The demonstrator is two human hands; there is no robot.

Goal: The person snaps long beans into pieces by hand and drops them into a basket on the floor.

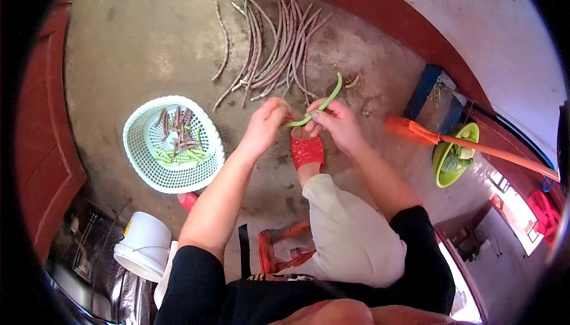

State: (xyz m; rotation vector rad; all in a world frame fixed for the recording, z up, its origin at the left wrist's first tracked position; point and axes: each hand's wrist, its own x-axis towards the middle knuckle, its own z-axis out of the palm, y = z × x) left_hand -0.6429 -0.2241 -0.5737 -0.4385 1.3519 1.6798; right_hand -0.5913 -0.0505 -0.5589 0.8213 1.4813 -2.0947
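Observation:
My right hand (338, 124) is closed around a green long bean (330, 99), whose curved end sticks up past the fingers. The bean's other end points left, toward my left hand (268, 124). The left fingers are curled and partly blurred, so what they pinch, if anything, cannot be made out. Beyond both hands, a loose bunch of purplish long beans (289, 40) lies on the floor. To the left stands a pale green plastic basket (135, 141) with short purple bean pieces (178, 126) and green bean pieces (193, 154) inside.
A white bucket (145, 239) stands at lower left. On the right are an orange-handled broom (415, 130), a blue dustpan (424, 96) and a lime-green basin (439, 165) holding green vegetables. Below my hands is a red shoe (307, 151). Bean scraps (352, 81) lie nearby.

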